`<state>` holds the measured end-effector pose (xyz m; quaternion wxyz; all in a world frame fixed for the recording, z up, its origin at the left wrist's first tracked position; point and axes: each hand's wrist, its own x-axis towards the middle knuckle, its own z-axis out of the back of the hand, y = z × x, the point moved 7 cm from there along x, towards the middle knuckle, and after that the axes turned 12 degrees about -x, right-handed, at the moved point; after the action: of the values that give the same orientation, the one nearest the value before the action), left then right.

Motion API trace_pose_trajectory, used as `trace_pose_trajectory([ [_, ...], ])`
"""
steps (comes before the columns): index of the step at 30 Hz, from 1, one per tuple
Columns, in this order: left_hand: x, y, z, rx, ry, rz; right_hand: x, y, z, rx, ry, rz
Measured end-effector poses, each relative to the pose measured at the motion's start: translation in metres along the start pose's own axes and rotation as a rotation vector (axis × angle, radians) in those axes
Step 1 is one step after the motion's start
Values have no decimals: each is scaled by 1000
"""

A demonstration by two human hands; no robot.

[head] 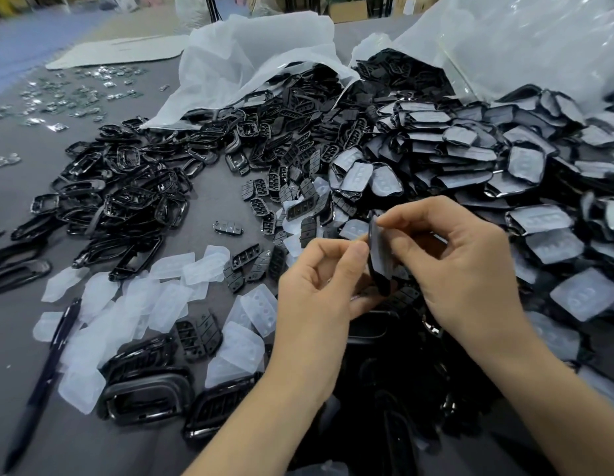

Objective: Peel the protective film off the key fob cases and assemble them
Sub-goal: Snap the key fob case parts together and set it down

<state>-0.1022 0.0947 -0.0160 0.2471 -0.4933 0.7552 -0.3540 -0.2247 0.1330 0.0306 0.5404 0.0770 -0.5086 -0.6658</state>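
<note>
Over the surface [212,201], pinching one case [379,259] edge-on in both grips, left hand [312,290] and right hand [463,269], seemingly starting the peel; next, a steady corner pull.

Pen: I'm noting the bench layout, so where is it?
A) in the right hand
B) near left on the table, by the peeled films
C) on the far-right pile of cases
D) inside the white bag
B: the pen lies on the table at the near left, its far end by the peeled films; the left hand and right hand hold a case.
</note>
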Motion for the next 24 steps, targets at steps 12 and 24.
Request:
trace_pose_trajectory([
  [12, 8, 0, 4, -154, 63, 112, 1, 6, -5, -43, 129, 55],
  [24, 11, -2, 8, -177, 13, 134, 5, 2, 1, 42, 121, 28],
])
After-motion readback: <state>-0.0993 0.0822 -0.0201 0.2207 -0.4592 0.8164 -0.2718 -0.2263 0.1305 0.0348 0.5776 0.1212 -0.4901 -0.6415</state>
